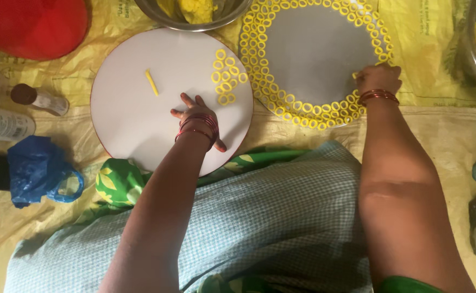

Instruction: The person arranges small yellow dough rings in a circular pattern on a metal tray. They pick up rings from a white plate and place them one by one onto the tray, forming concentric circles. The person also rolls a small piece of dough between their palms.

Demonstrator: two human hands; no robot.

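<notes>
Checked blue-and-white cloth point(281, 217) over the person's lap sits closest to the lens, with green leaf-print fabric point(119, 182) poking out at 9 o'clock of it. Left hand point(199, 120) rests palm-down on the white round board point(134, 119), fingers spread and loose, grasping nothing. Just at 1 o'clock of that hand is a small cluster of yellow dough rings point(227, 78), and a short yellow dough stick point(151, 82) lies at 10 o'clock, well apart. Right hand point(378, 78) is over the 4 o'clock edge of the grey round tray point(314, 54), fingertips curled down at the border of yellow rings point(308, 108) running round its rim (can't tell if it's pinching one). Red bangles on both wrists. Off at 9 o'clock: a blue plastic bag point(39, 171) and a brown-capped bottle point(39, 99).
</notes>
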